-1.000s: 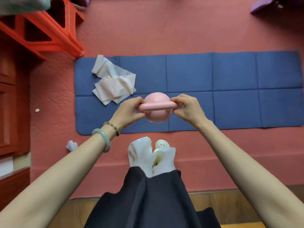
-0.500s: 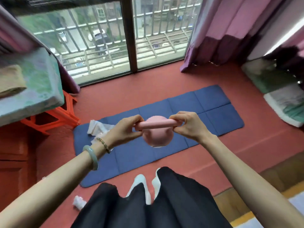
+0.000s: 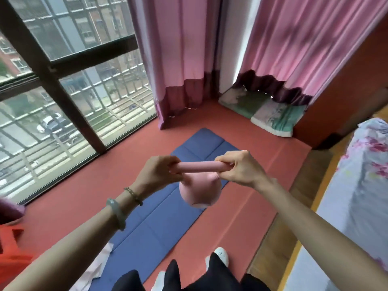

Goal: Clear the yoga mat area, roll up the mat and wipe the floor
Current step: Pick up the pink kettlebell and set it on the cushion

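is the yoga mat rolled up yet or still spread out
Still spread out: the blue yoga mat lies flat on the red floor, its fold creases showing, with no rolled end in view.

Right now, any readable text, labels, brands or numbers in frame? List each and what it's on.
None readable.
Pink kettlebell, held by the left hand and right hand: no marking visible.
Blue yoga mat: plain, no logo visible.
Floral bedding: pattern only, no words.
Cars outside the window: too small and blurred to read any plates.
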### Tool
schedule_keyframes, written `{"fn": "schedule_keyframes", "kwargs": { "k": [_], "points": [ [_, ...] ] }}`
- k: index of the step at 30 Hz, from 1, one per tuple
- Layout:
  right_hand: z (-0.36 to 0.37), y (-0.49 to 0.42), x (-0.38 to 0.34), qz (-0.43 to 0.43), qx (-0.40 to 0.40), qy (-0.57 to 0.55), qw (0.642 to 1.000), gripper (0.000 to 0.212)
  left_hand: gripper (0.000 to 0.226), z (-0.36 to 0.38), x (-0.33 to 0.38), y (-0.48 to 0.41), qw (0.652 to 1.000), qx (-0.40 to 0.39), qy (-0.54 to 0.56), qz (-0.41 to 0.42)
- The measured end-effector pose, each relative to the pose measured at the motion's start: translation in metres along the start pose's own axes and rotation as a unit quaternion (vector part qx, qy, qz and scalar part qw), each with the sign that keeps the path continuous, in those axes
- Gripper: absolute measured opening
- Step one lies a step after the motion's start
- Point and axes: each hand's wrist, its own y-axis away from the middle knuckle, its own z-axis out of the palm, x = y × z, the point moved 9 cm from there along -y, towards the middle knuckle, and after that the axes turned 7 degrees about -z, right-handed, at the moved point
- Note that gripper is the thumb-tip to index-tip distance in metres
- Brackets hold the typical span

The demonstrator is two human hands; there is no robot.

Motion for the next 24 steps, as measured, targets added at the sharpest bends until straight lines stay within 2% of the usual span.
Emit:
{"fn": "schedule_keyframes", "kwargs": {
  "k": [4, 9, 16, 24],
  "points": [
    [-0.067, 0.016, 0.056, 0.012, 0.022, 0.02, 0.999, 0.013, 0.023, 0.038, 0.07, -0.049, 0.999, -0.021, -0.002, 0.027],
    [-0.144, 0.031, 0.121, 0.025, 0.064, 0.039, 0.997, 0.02, 0.048, 0.084, 0.15, -0.108, 0.997, -0.031, 0.011, 0.07],
    [-0.222, 0.041, 0.213, 0.083, 0.137, 0.012, 0.987, 0.033, 0.02, 0.127, 0.246, -0.192, 0.99, -0.077, -0.002, 0.122],
    [-0.273, 0.008, 0.312, 0.109, 0.16, 0.013, 0.981, 0.027, 0.022, 0.185, 0.295, -0.313, 0.979, -0.116, -0.014, 0.166]
  ]
}}
